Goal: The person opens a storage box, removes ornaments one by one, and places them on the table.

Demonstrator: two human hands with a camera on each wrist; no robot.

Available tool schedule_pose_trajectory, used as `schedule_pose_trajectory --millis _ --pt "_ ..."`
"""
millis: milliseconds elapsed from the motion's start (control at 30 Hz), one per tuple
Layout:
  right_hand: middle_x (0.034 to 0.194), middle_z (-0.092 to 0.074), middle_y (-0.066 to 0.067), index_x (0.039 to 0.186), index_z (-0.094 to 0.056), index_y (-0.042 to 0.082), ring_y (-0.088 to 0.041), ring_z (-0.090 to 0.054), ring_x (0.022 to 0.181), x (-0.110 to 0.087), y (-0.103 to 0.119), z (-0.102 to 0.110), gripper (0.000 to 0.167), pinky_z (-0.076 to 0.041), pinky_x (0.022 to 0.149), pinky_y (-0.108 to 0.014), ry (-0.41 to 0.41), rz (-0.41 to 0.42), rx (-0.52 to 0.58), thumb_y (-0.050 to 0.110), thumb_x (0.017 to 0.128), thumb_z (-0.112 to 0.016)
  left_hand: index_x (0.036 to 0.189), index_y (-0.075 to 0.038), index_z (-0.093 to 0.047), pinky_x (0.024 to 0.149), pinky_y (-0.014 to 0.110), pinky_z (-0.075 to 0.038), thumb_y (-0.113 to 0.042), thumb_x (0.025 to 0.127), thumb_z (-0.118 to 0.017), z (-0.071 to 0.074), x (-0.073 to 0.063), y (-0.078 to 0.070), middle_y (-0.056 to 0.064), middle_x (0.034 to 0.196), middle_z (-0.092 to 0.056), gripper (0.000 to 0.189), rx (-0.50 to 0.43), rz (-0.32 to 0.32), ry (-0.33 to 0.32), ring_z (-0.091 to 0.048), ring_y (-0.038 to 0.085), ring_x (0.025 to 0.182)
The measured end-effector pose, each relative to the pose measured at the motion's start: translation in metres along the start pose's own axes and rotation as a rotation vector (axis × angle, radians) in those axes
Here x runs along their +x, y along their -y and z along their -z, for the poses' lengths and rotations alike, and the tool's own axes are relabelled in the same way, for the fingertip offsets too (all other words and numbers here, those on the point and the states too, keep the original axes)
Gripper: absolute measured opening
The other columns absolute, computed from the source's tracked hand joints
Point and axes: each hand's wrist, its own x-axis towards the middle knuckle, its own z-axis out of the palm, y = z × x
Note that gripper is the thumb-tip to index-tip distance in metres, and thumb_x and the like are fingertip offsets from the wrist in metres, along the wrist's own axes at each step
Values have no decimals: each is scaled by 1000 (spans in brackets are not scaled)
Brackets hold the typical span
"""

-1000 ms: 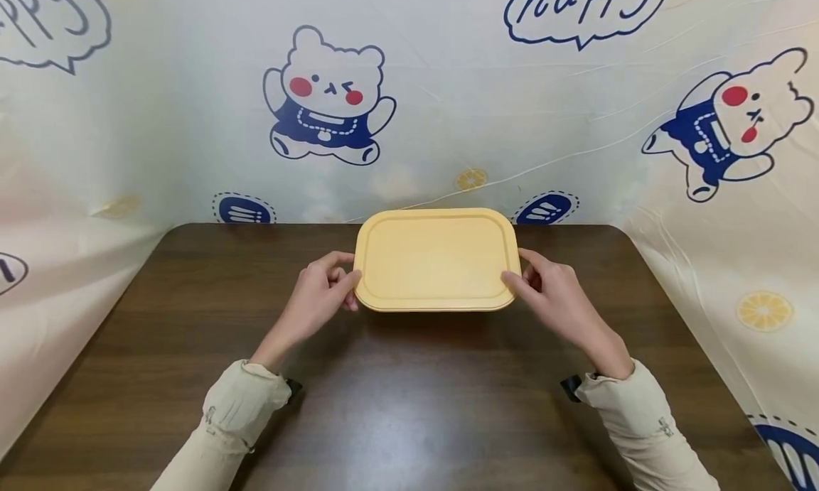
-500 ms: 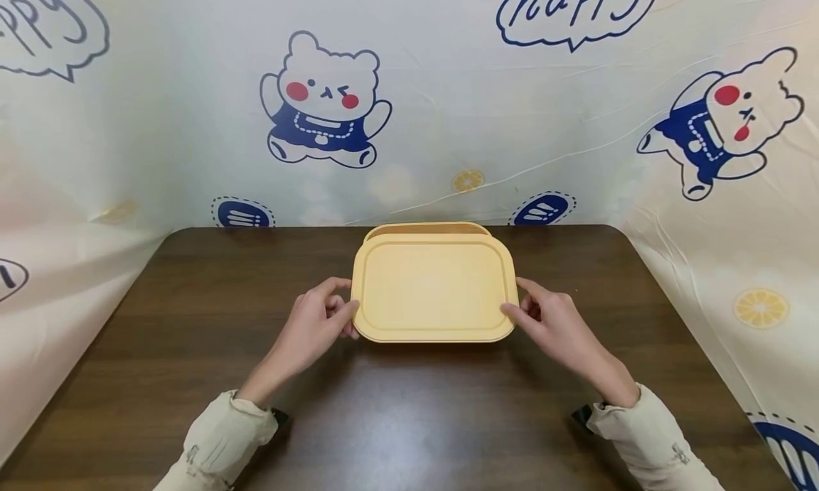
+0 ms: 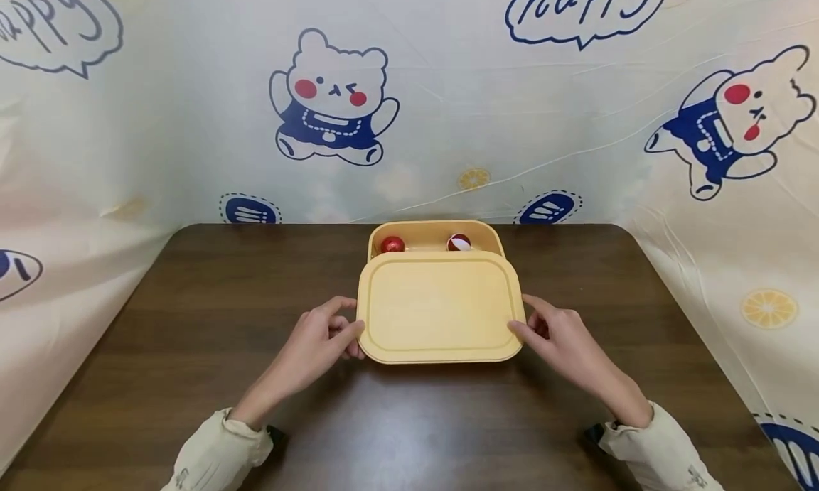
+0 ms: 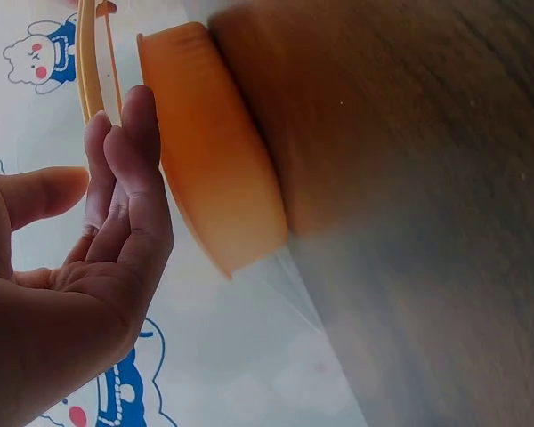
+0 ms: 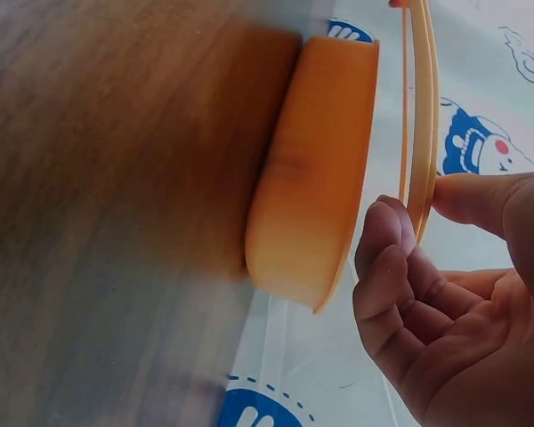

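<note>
A person's left hand point(image 3: 325, 335) and right hand point(image 3: 563, 342) pinch a yellow lid point(image 3: 441, 306) by its opposite short ends, a grip that likely keeps it steady. The lid is held above the near side of a matching box point(image 3: 425, 232), so the far part shows a red round object point(image 3: 392, 244) and a red-and-white ball point(image 3: 458, 243). The box rests on a dark bench point(image 3: 409, 427) before a cartoon-print backdrop point(image 3: 448, 114).
</note>
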Motion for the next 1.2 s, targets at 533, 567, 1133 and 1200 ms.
schedule_pose_trajectory --millis 533,567,1133,1200 --pt "68 -52 11 121 -62 -5 -1 -46 56 -19 1 -4 40 -43 51 -21 32 -10 -13 24 95 -71 133 3 -51 60 27 -55 -16 99 -63 -4 -16 1 -3 67 -67 41 64 -43 78 -66 23 66" --pt "67 -52 11 120 -63 -4 -1 -46 56 -20 1 -4 39 -43 51 -21 33 -10 -14 25 95 -71 133 4 -51 61 26 -54 -17 99 -63 -4 -17 2 -4 67 -67 42 71 -48 81 -66 22 66" --pt "70 -57 13 128 -57 -7 0 -49 57 -35 -5 -16 46 -47 54 -21 200 -38 35 24 96 -68 142 9 -40 61 32 -57 -18 100 -62 -14 -34 15 0 74 -69 55 22 -46 208 -68 18 67" --pt "70 -56 13 127 -58 -6 0 -48 57 -36 -3 -17 44 -46 54 -21 191 -38 27 24 96 -69 142 9 -40 61 30 -56 -19 100 -62 -14 -36 15 0 74 -69 55 26 -45 210 -68 17 67"
